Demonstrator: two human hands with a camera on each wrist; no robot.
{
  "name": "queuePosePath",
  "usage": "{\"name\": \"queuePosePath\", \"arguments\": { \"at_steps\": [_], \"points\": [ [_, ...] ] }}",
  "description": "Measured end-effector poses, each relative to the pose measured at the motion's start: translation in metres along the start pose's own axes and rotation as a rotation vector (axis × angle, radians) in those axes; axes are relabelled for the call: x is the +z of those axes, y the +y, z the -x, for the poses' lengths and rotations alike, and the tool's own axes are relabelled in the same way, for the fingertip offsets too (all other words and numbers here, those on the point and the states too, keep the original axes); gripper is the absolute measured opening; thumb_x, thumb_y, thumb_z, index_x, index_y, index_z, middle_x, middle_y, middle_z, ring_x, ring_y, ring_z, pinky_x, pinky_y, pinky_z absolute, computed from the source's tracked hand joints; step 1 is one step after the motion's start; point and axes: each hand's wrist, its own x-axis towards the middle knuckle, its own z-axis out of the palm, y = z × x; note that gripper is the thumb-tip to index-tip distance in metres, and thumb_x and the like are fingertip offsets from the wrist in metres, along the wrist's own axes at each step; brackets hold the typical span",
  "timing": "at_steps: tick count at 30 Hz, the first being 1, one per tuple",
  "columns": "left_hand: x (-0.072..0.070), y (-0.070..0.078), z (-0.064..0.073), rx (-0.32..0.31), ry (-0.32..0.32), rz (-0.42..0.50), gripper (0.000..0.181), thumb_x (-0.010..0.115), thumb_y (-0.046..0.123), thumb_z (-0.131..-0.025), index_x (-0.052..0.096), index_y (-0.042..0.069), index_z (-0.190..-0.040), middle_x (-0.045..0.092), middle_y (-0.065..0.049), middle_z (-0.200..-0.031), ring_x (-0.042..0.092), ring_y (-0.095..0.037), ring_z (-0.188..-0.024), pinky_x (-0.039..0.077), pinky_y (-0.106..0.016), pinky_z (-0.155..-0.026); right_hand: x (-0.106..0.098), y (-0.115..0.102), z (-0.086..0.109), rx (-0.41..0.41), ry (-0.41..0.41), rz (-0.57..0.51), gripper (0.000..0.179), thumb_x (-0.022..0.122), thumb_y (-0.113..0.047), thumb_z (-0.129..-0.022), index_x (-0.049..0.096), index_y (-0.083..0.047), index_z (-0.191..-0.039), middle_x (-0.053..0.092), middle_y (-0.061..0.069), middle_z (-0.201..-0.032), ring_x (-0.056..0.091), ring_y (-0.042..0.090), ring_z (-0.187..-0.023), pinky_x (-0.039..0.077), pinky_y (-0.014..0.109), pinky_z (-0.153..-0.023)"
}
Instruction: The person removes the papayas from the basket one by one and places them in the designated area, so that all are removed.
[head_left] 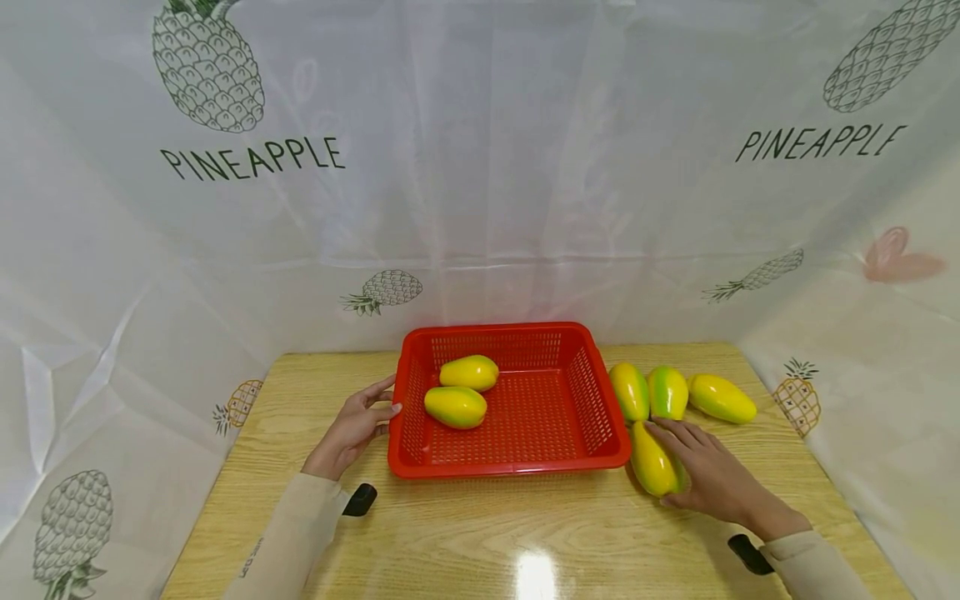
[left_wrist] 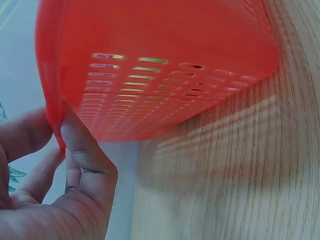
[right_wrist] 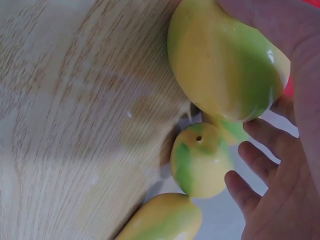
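A red plastic basket point(head_left: 510, 469) with slotted walls stands on the table, two glossy yellow-green mangoes point(head_left: 456, 407) lying in its left part. My left hand point(head_left: 354, 429) pinches the basket's left rim between thumb and fingers; the left wrist view shows this rim point(left_wrist: 50, 65) close up. To the right of the basket, my right hand point(head_left: 708, 471) holds the nearest mango point(head_left: 654, 462), thumb on one side and index finger on the other. Its other fingers are spread past the fruit in the right wrist view. This mango point(right_wrist: 220, 60) rests at table level.
Just behind the right hand lie three more mangoes, a left one point(head_left: 629, 392), a middle one point(head_left: 667, 392) and a right one point(head_left: 722, 398). A white sheet point(head_left: 525, 208) with pineapple prints hangs behind and beside the wooden table point(head_left: 450, 542).
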Motion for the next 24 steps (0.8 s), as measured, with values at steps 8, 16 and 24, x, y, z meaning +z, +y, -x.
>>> {"name": "queuePosePath", "arguments": {
  "at_steps": [8, 16, 24],
  "points": [
    [0.000, 0.000, 0.001, 0.006, -0.006, 0.001, 0.064, 0.060, -0.001, -0.105, 0.039, 0.010, -0.165, 0.045, -0.018, -0.137, 0.060, -0.013, -0.090, 0.057, -0.027, -0.076, -0.001, -0.001, -0.001, -0.013, 0.004, 0.002, 0.110, 0.104, -0.030, -0.059, 0.051, -0.001, -0.152, 0.051, 0.021, -0.150, 0.052, 0.048, -0.128, 0.049, 0.070, -0.092],
    [0.000, 0.000, 0.000, 0.013, -0.005, 0.007, 0.064, 0.059, -0.002, -0.104, 0.039, 0.009, -0.164, 0.045, -0.018, -0.136, 0.060, -0.012, -0.089, 0.057, -0.027, -0.076, -0.004, 0.001, -0.005, -0.042, 0.002, 0.015, 0.109, 0.103, -0.030, -0.060, 0.052, 0.000, -0.151, 0.050, 0.021, -0.151, 0.052, 0.047, -0.128, 0.051, 0.070, -0.091],
    [0.000, -0.001, -0.002, 0.004, 0.001, 0.016, 0.065, 0.060, -0.003, -0.104, 0.040, 0.008, -0.164, 0.046, -0.016, -0.134, 0.061, -0.012, -0.089, 0.057, -0.026, -0.075, -0.011, 0.000, -0.016, -0.122, 0.051, 0.065, 0.112, 0.105, -0.031, -0.056, 0.053, 0.001, -0.149, 0.052, 0.024, -0.148, 0.054, 0.043, -0.126, 0.051, 0.066, -0.090]
  ]
}}
